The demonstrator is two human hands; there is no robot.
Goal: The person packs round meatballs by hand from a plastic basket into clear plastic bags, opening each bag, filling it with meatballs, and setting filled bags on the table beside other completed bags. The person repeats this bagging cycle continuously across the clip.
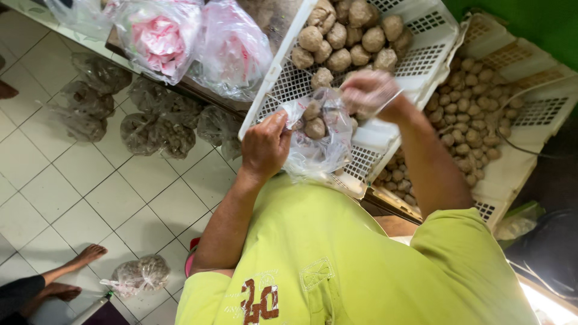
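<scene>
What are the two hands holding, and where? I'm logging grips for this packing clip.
The left hand pinches the rim of a clear plastic bag holding brown balls. The right hand, motion-blurred, is at the bag's mouth; its hold cannot be told.

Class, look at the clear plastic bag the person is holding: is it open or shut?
Open. The left hand holds the clear plastic bag by its mouth while the blurred right hand is at the opening.

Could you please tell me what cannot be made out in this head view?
- Right hand: motion-blurred; fingers and contents unclear.
- Lower crate: partly hidden by upper white crate and the arm.
- Person's foot on the floor: body cut off by the left edge.
- Left hand: fingertips hidden behind clear bag.
</scene>
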